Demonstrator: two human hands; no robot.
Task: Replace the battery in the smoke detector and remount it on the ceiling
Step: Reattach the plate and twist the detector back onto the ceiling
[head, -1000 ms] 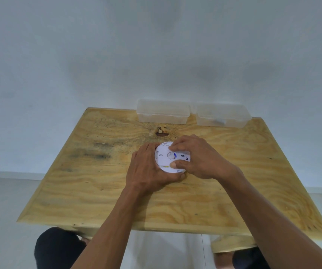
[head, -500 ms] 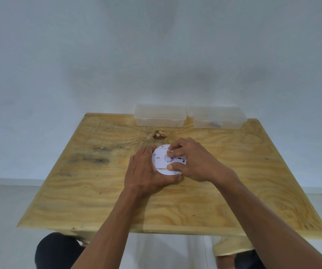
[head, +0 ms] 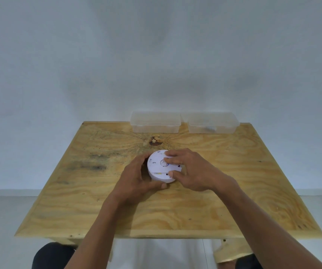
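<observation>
A round white smoke detector [head: 157, 167] lies back side up in the middle of the plywood table [head: 78, 200]. My left hand [head: 135, 179] wraps its left and near edge, thumb under the front rim. My right hand [head: 191, 169] covers its right side, with fingers pressed on the back face and the thumb at the near edge. A blue mark and a yellow spot show on the back. I cannot see a battery; my fingers hide the compartment area.
Two clear lidded plastic boxes stand at the table's far edge, one [head: 155, 121] in the middle and one [head: 212, 122] to its right. A dark knot [head: 155, 141] marks the wood just behind the detector. A white wall rises behind the table.
The detector has tilted slightly, its near rim now showing more. My right fingers have shifted on the back face. The view has tipped down a little.
</observation>
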